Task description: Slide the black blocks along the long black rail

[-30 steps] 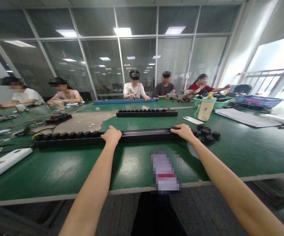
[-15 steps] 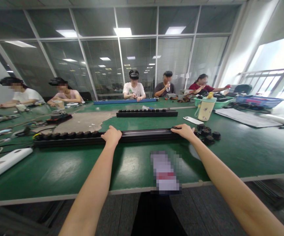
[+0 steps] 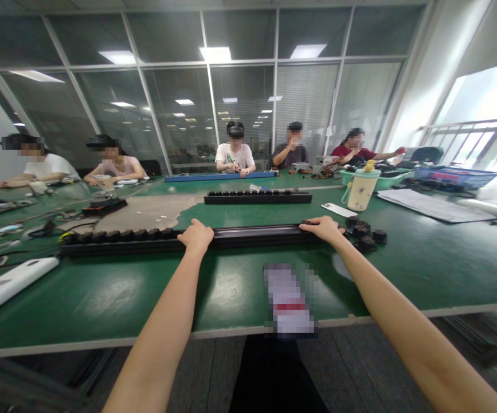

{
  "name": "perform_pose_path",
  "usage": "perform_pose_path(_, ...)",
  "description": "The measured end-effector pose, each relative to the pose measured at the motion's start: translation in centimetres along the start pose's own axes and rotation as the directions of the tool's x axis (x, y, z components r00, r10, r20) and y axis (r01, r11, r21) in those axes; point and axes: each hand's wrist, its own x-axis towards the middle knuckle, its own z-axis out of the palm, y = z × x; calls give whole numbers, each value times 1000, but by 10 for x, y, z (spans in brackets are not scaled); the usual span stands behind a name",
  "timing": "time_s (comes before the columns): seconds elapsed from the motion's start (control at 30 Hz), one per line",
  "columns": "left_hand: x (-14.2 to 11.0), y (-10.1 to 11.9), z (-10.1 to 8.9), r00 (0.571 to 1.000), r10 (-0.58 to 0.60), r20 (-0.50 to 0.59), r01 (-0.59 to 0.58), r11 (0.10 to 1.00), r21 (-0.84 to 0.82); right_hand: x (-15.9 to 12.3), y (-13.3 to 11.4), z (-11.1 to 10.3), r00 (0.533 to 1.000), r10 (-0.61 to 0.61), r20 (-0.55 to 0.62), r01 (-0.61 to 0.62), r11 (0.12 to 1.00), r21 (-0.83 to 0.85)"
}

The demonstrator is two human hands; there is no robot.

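A long black rail (image 3: 257, 238) lies across the green table in front of me, with a row of black knob-like pieces (image 3: 125, 235) along its left part. My left hand (image 3: 196, 235) is closed around the rail near its middle, at the right end of that row. At the rail's right end, my right hand (image 3: 324, 228) grips it with fingers over the top. A small dark piece shows at those fingertips; its kind is unclear. Several loose black pieces (image 3: 362, 228) lie just right of my right hand. Between my hands the rail's groove is bare.
A second black rail (image 3: 257, 199) with similar pieces lies beyond. Near me are a blurred phone (image 3: 290, 301) and a white device (image 3: 14, 288). To the right stand a yellow cup (image 3: 362, 190), a white phone (image 3: 337, 210) and papers (image 3: 433, 206). Several people sit across the table.
My hands hold the same places on the rail. Across the table, the person in dark clothing no longer shows the bottle seen earlier before the face.
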Motion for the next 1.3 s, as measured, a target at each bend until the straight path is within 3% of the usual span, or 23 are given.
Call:
perform_pose_path(0.73, 2, -2, 3, 1000, 12, -17, -12, 1000, -10, 2, -3, -6, 994, 87, 62, -93, 989, 112)
perform_pose_path(1.3, 13, -5, 2, 999, 1, 34, 1, 999, -51, 4, -2, -4, 997, 65, 31, -69, 991, 117)
